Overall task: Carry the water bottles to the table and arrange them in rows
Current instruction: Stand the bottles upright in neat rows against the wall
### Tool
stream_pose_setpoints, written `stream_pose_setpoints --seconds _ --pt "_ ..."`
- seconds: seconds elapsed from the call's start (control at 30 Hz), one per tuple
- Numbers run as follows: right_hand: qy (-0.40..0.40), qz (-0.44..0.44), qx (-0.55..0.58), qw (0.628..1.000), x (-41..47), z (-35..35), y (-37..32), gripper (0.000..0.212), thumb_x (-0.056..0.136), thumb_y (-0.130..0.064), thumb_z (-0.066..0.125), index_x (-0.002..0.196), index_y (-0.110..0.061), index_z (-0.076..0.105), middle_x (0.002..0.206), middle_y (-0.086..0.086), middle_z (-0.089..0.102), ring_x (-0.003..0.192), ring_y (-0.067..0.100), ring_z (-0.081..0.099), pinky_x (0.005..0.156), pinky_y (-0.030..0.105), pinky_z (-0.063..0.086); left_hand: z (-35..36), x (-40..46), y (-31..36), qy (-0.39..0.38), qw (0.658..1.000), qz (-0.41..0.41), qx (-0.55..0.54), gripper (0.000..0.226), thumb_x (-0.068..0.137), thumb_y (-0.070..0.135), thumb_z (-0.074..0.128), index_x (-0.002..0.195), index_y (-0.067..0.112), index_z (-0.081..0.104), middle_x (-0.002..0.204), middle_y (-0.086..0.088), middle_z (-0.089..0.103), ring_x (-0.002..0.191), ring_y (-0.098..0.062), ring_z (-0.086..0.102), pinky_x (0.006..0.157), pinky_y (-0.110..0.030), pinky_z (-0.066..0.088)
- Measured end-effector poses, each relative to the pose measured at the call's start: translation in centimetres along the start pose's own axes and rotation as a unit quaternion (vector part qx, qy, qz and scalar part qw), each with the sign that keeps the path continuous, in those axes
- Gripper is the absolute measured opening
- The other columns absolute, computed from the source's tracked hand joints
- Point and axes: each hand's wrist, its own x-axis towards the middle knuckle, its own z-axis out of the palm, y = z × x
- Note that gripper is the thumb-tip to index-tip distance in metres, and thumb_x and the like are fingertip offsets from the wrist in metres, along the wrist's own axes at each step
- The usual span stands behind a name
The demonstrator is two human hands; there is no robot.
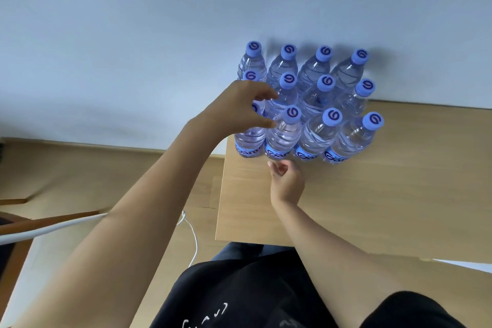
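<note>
A light wooden table [372, 194] against a pale wall carries the water bottles [314, 104], lined up in rows, upper centre. The front-left bottle [251, 138] is grasped by the left hand [234, 112]; the right hand [286, 178] is loosely curled, nothing held.

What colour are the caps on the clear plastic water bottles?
Blue-violet caps with a dark swirl logo; head view.

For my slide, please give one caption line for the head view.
Left hand reaches among twelve water bottles in rows on the wooden table; right hand waits nearby.
</note>
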Motion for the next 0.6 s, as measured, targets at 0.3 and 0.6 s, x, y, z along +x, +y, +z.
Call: stream_pose_setpoints --seconds 0.3,0.6 --pt "0.034 -0.027 -0.004 0.999 0.4 0.2 -0.3 0.053 0.083 -0.020 0.079 0.126 0.004 0.060 0.123 0.017 0.064 0.117 0.035 0.052 0.097 0.036 0.041 2.2 2.2 2.5 -0.096 0.987 0.081 0.100 0.037 0.082 0.010 0.072 0.117 0.021 0.070 0.077 0.031 0.048 0.069 0.028 0.044 0.064 0.001 0.031" --pt "0.095 0.008 0.006 0.995 0.6 1.3 -0.9 0.056 0.072 -0.027 0.087 0.114 0.003 0.065 0.108 0.015 0.070 0.105 0.040 0.054 0.082 0.044 0.038 2.6 2.8 2.4 -0.086 0.984 0.085 0.131 0.037 0.080 0.012 0.074 0.115 0.026 0.072 0.073 0.032 0.046 0.072 0.015 0.047 0.061 -0.008 0.029"
